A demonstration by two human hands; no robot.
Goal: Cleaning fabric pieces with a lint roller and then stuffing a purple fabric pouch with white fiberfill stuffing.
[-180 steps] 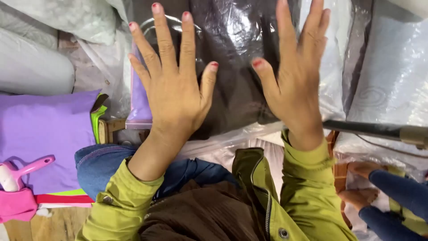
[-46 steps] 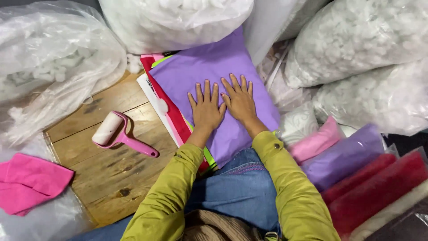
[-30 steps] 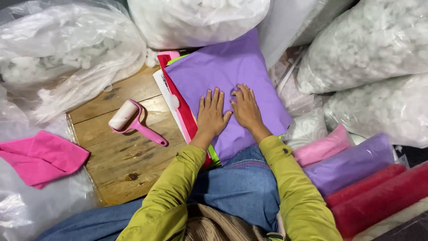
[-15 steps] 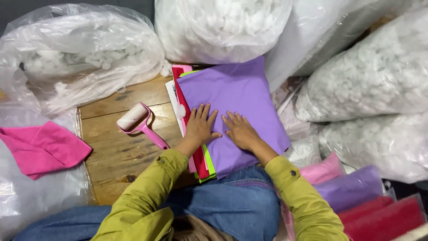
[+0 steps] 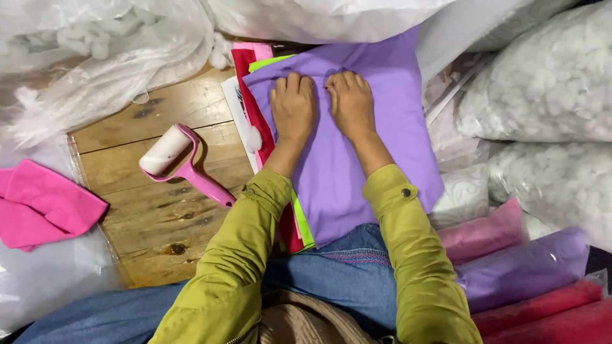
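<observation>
- Clear plastic bags of white stuffing (image 5: 548,83) ring the work area at top and right; another bulky clear bag (image 5: 95,64) lies top left. Soft bulk, nothing rigid.
- Wooden board (image 5: 159,216) is the floor surface left of the person's lap; bare planks, knots visible.
- Purple fabric piece (image 5: 357,159) sits on top of a stack of coloured fabric, directly in front of the person, lower edge overlapping the jeans-clad knee. Flat, slightly creased near the top.
- Handling call: looks light, limp, no stiffness; probably drapes and wrinkles if lifted by one point. Likely slides easily over the layers under it. Best hold: pinch two corners or the near edge, both hands, keeps it flat.
- Stack underneath (image 5: 284,216): red, green, pink and white edges stick out on the left side.
- Wrapped fabric rolls (image 5: 529,280) lie lower right: pink, purple, red, in clear film.
- Folded pink cloth (image 5: 44,204) rests on plastic at far left, well apart from the stack.
- Pink lint roller (image 5: 182,162) lies on the board, just left of the stack, not touched.
- Left hand (image 5: 292,108): open, palm down, fingers together, pressed flat on the purple fabric. Gripping nothing.
- Right hand (image 5: 350,105): same, open and flat, just beside the left, thumbs nearly touching.
</observation>
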